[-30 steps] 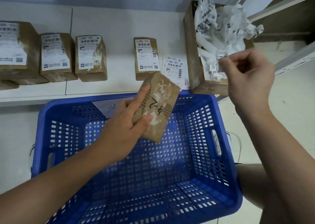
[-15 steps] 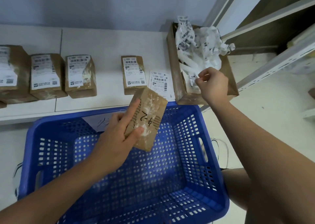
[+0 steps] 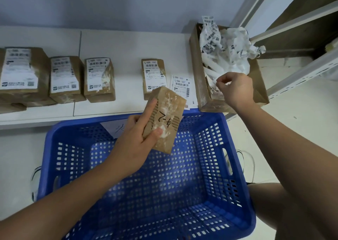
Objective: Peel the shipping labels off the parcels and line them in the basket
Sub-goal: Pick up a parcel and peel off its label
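**One peeled parcel in your left hand, over the basket**

Your left hand (image 3: 135,144) grips a brown parcel (image 3: 165,120), thumb across its face, fingers curled behind. The label is gone; white residue and a handwritten mark remain. The parcel hangs tilted above the far rim of the blue basket (image 3: 236,166), which sits nearest you.

Your right hand (image 3: 236,89) hovers over the cardboard box (image 3: 196,71) at far right, fingers loosely curled, thumb and forefinger near each other; whether they pinch anything, you cannot tell. Crumpled peeled labels (image 3: 225,47) fill that box.

On the white shelf (image 3: 128,44) beyond the basket stand four labelled parcels (image 3: 99,79), and a loose label sheet (image 3: 182,88) lies just beside the box.
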The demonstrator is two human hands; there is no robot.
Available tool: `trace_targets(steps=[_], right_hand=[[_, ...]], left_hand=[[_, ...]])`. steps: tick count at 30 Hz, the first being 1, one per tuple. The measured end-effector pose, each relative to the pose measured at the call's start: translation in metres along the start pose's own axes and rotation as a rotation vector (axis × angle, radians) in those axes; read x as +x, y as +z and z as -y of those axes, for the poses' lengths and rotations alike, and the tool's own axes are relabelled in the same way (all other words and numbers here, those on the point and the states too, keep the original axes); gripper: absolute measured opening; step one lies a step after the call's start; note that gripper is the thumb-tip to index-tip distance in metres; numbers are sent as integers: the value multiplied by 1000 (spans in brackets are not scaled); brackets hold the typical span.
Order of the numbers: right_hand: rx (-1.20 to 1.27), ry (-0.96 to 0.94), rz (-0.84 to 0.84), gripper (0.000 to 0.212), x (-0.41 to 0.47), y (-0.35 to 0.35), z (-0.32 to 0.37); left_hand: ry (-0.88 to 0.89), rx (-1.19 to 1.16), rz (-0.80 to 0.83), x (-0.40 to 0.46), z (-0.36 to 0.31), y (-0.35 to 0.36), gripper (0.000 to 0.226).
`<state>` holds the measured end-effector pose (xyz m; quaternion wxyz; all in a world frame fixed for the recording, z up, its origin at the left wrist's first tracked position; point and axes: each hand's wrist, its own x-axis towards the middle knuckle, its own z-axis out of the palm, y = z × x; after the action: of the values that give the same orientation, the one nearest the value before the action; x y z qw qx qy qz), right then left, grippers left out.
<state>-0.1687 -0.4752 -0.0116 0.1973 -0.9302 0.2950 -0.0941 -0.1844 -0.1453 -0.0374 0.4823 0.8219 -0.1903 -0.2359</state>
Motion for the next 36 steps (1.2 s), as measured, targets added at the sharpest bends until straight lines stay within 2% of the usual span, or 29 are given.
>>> trace_targets(steps=[4, 11, 15, 18, 22, 27, 36], right_hand=[[45, -184, 24, 14, -36, -10, 16], [107, -453, 325, 25, -104, 0, 37], [193, -447, 416, 28, -128, 11, 37], [201, -422, 478, 31, -134, 17, 38], [183, -383, 554, 41, -128, 24, 44], [120, -357, 565, 40, -112, 32, 42], [-47, -324, 553, 42, -69, 67, 35]], left_hand=[[-39, -3, -38, -1, 6, -6, 73], [-100, -31, -172, -6, 25, -27, 67], [-194, -178, -331, -5, 16, -41, 56], [-238, -207, -432, 14, 13, -45, 62], [-282, -119, -467, 53, 18, -37, 70], [-346, -33, -474, 84, 22, -23, 69], [-334, 97, -527, 117, 54, -7, 66]])
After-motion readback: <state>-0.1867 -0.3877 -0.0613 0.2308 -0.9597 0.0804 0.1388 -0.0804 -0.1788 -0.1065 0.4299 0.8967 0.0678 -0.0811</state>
